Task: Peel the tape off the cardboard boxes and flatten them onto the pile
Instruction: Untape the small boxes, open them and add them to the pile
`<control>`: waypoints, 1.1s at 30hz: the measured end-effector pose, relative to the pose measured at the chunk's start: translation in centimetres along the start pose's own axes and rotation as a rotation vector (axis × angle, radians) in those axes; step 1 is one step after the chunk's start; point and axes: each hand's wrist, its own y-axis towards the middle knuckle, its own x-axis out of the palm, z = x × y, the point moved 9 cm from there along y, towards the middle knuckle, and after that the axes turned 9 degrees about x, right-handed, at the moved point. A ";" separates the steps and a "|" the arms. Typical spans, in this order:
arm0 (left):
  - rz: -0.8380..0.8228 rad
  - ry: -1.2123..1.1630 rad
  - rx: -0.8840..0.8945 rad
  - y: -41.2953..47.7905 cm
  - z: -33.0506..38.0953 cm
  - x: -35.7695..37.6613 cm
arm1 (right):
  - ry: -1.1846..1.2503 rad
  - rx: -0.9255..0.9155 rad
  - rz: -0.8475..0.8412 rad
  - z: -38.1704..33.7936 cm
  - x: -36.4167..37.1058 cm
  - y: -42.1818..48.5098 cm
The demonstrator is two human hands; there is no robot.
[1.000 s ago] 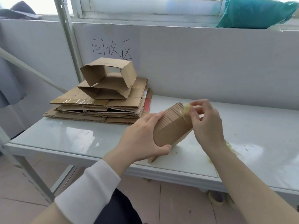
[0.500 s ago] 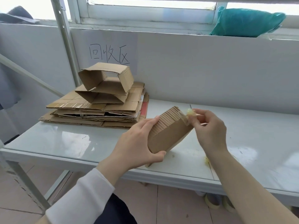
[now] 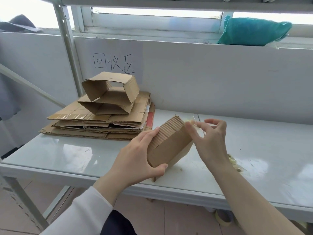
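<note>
Pile (image 3: 94, 122) of flattened cardboard: back-left corner of the surface (image 3: 67, 153), half-collapsed box (image 3: 110, 92) on top. Left hand (image 3: 135, 160): fingers curled round the small cardboard box (image 3: 169, 146), tilted near the front edge, long axis rising rightwards. Tape (image 3: 193, 123): at its upper right corner, pinched by the right hand (image 3: 210, 138). Tape scraps (image 3: 235, 164): right, unobstructing

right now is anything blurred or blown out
Head view: fingers of the right hand smear with motion where they pinch the tape; the window is blown out white; the glossy table shows pale glare patches; the box in the left hand is sharp.
</note>
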 end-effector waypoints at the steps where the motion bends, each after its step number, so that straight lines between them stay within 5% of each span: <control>1: 0.002 -0.001 0.005 -0.1 0.0 0.0 | -0.025 -0.039 0.047 -0.2 -0.4 0.1; 4: 0.019 -0.018 0.024 -0.4 0.2 -0.1 | 0.115 -0.006 0.040 0.3 -0.9 0.4; 12: 0.049 -0.093 0.061 -1.2 -0.3 -0.3 | 0.728 0.495 -0.089 4.3 0.0 1.8; 20: 0.035 0.055 0.021 -0.3 -1.1 -1.4 | 0.323 0.286 -0.222 2.3 1.1 0.9; 25: -0.073 0.117 -0.082 1.5 -0.4 -0.9 | 0.386 0.312 -0.298 1.5 1.4 0.3; 33: 0.137 0.071 -0.088 2.4 -0.6 -0.7 | 0.412 0.306 -0.259 2.7 0.9 0.3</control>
